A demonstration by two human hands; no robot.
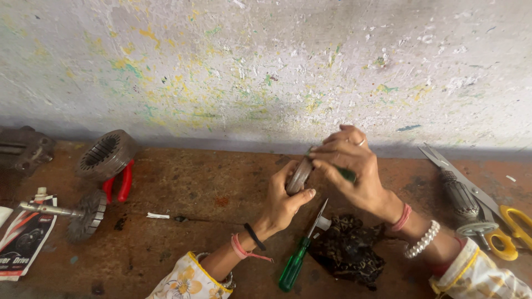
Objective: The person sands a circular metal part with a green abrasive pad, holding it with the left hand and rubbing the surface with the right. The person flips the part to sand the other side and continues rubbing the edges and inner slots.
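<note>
The left hand (285, 199) grips a round metal part (300, 175) from below; the right hand (349, 163) pinches a green-handled tool (347, 174) against it; seemingly mid-work, with a green screwdriver (302, 253) unused beneath both.

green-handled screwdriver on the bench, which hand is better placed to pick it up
Probably the left. The left hand only cups the round grey metal part and sits just above the green-handled screwdriver, whose handle points toward that forearm. The right hand is higher, its fingers pinching on the part.
</note>
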